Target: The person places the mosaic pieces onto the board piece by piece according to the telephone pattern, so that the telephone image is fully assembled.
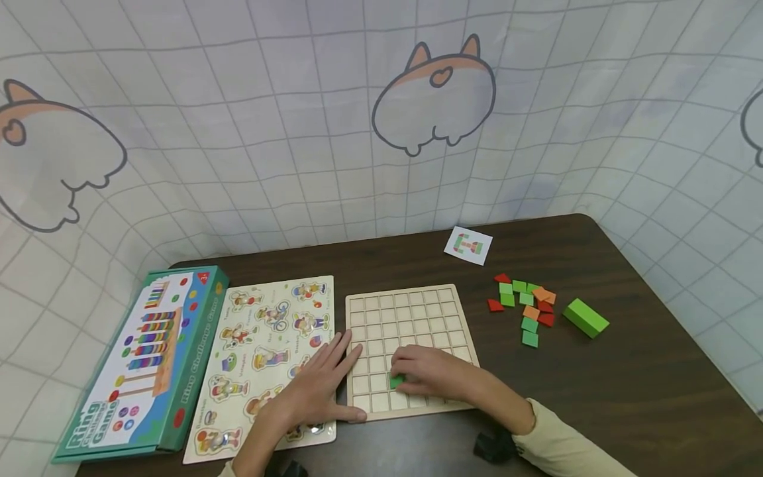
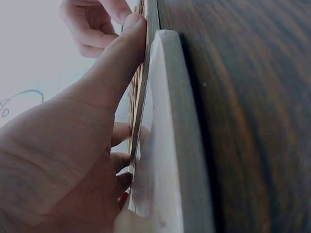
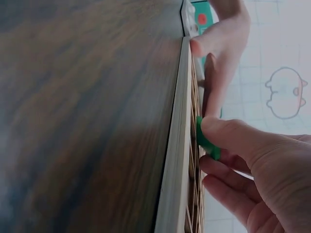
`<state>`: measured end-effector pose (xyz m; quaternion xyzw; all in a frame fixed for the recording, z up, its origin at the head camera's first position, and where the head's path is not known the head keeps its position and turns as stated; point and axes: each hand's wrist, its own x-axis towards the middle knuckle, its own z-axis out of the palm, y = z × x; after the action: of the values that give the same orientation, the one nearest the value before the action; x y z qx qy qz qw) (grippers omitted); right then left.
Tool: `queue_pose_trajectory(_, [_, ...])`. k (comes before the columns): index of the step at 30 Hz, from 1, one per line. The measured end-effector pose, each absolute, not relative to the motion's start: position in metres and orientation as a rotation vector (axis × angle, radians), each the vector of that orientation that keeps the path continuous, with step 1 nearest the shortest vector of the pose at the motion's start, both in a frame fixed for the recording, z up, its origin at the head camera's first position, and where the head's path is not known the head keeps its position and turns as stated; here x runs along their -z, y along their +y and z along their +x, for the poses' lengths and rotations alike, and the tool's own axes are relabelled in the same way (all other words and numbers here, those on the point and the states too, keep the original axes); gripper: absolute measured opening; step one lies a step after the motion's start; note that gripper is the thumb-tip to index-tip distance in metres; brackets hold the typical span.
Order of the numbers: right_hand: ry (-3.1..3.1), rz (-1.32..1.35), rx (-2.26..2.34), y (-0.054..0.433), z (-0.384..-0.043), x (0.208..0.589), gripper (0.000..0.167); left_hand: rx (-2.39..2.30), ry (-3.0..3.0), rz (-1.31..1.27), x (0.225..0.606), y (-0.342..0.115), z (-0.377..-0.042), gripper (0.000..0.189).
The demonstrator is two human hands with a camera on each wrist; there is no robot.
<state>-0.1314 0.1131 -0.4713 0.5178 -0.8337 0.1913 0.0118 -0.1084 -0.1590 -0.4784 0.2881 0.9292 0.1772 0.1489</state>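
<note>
A wooden grid board (image 1: 411, 311) with square cells lies on the table in the head view. My right hand (image 1: 429, 372) pinches a green square tile (image 1: 396, 381) between thumb and fingers, low over the cells in the lower middle of the board. In the right wrist view the green tile (image 3: 207, 140) is tilted, one edge at the grid. My left hand (image 1: 318, 391) lies with fingers spread at the board's left edge, its thumb along the lower left corner. Part of the left hand covers the picture puzzle board (image 1: 268, 344) beside it.
Several green, orange and red tiles (image 1: 529, 336) lie loosely to the right of the grid board, near a green block (image 1: 586, 318). Behind them is a pattern card (image 1: 468, 245). A Ring Challenge Game box (image 1: 149, 358) stands at the far left. A grid-patterned curtain (image 1: 334, 132) encloses the table.
</note>
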Motion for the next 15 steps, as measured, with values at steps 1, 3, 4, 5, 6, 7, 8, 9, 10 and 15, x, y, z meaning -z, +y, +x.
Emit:
queue_pose_trajectory(1, [-2.598, 1.613, -0.577, 0.1121, -0.1311, 0.4708, 0.011, -0.511, 2.671, 0.830, 0.4782, -0.1588, -0.1083, 0.108])
queue_pose_trajectory(3, [-2.606, 1.609, -0.545, 0.1105, -0.1304, 0.4701, 0.011, -0.511, 2.672, 0.830, 0.4781, -0.1588, -0.1082, 0.108])
queue_pose_trajectory(4, [-2.613, 1.606, -0.532, 0.1100, -0.1302, 0.4700, 0.011, -0.509, 2.672, 0.830, 0.4782, -0.1589, -0.1081, 0.108])
queue_pose_trajectory(5, [-2.619, 1.603, -0.525, 0.1096, -0.1299, 0.4697, 0.011, -0.510, 2.672, 0.829, 0.4783, -0.1589, -0.1080, 0.108])
queue_pose_trajectory(6, [-2.623, 1.600, -0.524, 0.1095, -0.1296, 0.4697, 0.011, -0.508, 2.672, 0.829, 0.4785, -0.1589, -0.1080, 0.108])
queue_pose_trajectory(7, [-2.624, 1.599, -0.524, 0.1095, -0.1293, 0.4698, 0.011, -0.505, 2.673, 0.831, 0.4787, -0.1589, -0.1080, 0.108])
queue_pose_trajectory(8, [-2.625, 1.597, -0.524, 0.1096, -0.1290, 0.4697, 0.011, -0.505, 2.673, 0.830, 0.4789, -0.1590, -0.1079, 0.108])
queue_pose_trajectory(9, [-2.622, 1.597, -0.522, 0.1096, -0.1287, 0.4696, 0.011, -0.508, 2.672, 0.831, 0.4790, -0.1589, -0.1079, 0.108])
queue_pose_trajectory(10, [-2.619, 1.597, -0.524, 0.1098, -0.1284, 0.4695, 0.011, -0.507, 2.673, 0.832, 0.4791, -0.1589, -0.1079, 0.108])
queue_pose_trajectory(15, [-2.606, 1.601, -0.529, 0.1102, -0.1275, 0.4687, 0.011, -0.505, 2.673, 0.839, 0.4788, -0.1589, -0.1085, 0.108])
